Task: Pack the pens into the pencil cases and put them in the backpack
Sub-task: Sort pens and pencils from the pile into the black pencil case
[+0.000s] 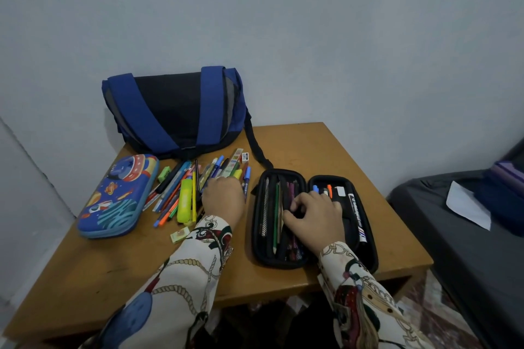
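While the blue-and-black fabric backpack (173, 110) slumps at the back of the smooth wooden surface (326, 150), the left hand (224, 197) curls over the loose pens (181, 193); the right hand (314, 212) pinches pens inside the open black pencil case (365, 224).

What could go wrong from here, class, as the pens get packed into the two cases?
1. The black pencil case lies open near the table's front edge; a nudge from the right hand might tip it off.
2. The left hand reaches into the loose pen pile; pens could roll away.
3. The blue pencil case looks closed, so it needs opening first.
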### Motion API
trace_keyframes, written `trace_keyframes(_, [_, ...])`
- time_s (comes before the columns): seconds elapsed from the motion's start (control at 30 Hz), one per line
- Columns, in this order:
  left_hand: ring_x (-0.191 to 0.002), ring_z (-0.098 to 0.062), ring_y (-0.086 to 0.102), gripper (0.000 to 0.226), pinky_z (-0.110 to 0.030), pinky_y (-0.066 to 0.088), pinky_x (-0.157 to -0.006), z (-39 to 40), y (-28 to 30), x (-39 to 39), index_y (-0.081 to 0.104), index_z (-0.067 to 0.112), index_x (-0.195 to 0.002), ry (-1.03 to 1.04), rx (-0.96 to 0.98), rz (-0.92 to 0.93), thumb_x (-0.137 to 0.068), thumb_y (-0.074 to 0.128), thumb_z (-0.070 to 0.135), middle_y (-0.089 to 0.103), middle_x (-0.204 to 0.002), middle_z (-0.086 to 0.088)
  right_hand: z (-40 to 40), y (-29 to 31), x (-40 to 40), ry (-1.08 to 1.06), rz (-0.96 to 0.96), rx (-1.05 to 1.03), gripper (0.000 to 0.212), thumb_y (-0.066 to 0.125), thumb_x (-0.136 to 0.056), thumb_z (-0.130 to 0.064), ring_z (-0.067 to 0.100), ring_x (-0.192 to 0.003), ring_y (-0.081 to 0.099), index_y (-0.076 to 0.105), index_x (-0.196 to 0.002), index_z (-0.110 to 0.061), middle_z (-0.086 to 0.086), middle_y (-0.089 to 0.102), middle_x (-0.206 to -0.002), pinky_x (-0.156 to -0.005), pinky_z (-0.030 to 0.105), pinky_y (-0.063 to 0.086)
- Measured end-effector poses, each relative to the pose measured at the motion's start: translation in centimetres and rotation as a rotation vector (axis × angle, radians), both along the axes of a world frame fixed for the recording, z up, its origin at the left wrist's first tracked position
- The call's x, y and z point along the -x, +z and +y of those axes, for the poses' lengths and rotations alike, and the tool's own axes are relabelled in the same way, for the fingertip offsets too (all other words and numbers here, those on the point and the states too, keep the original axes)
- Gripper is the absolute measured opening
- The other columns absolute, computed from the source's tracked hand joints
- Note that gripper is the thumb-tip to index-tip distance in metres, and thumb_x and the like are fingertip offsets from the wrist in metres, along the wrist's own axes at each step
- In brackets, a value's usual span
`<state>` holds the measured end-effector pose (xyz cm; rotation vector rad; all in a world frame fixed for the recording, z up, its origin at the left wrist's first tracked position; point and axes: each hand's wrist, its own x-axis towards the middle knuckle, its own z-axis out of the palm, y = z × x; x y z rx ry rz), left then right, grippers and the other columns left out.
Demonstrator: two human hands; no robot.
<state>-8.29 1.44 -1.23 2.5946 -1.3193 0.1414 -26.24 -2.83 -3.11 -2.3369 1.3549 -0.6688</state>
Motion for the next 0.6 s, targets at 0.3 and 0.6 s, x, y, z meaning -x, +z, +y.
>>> trace_keyframes(0.3, [-0.079, -0.020, 0.063, 0.020, -0.035, 0.051, -0.067, 1.8, 0.6, 3.1, 0.063, 0.012, -0.108, -0.170, 0.356, 0.353, -0.096, 0.052, 0.024, 0.067, -0.087, -0.003, -0.3, -0.3, 0.1, -0.002, -0.136, -0.049, 0.021, 0.057, -0.091, -0.030, 0.012, -0.086, 0.050, 0.059, -0.072, -0.023, -0.008, 0.058, -0.080, -0.091, 0.033, 0.028])
trace_keyframes(0.6, [-0.107, -0.016, 0.047, 0.030, -0.032, 0.044, -0.093, 2.7, -1.9, 5.5, 0.064, 0.018, -0.118, -0.429, 0.277, 0.266, -0.099, 0.047, 0.033, 0.054, -0.093, 0.004, -0.4, -0.5, 0.1, -0.006, -0.185, -0.048, 0.021, 0.057, -0.089, -0.028, 0.011, -0.084, 0.051, 0.057, -0.070, -0.021, -0.008, 0.058, -0.077, -0.086, 0.030, 0.023])
